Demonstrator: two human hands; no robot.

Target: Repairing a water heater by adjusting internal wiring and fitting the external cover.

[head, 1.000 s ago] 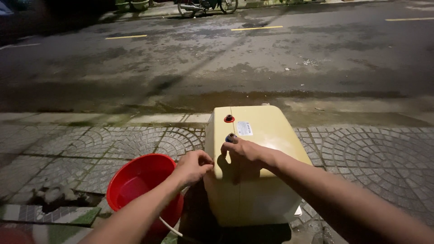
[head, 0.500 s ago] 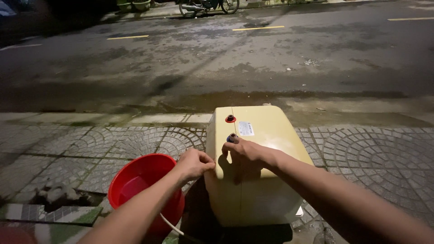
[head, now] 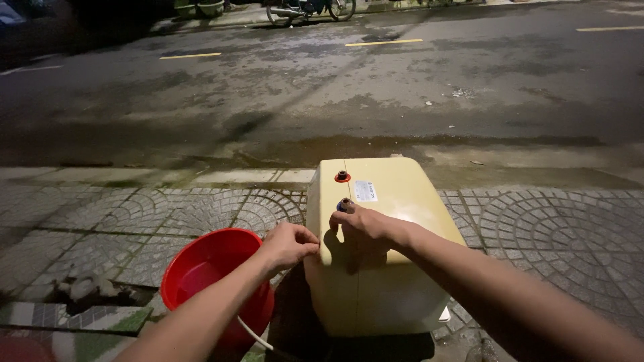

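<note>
Cream-yellow boxy water heater tank (head: 389, 248) stands on the patterned cobble pavement (head: 134, 214), just short of the kerb and the wet asphalt road (head: 335, 87). Right hand (head: 365, 224) lies on the tank's top face, fingers curled shut around the blue-ringed pipe stub (head: 345, 204); a second, red-ringed stub (head: 343, 176) sits just beyond it, untouched. Left hand (head: 288, 245) is at the tank's left edge, fingers pinched closed against it; can't tell what's in them. Red round plastic bucket (head: 215, 281) sits just beside the tank on the left, thin white hose (head: 255, 334) running below it.
</note>
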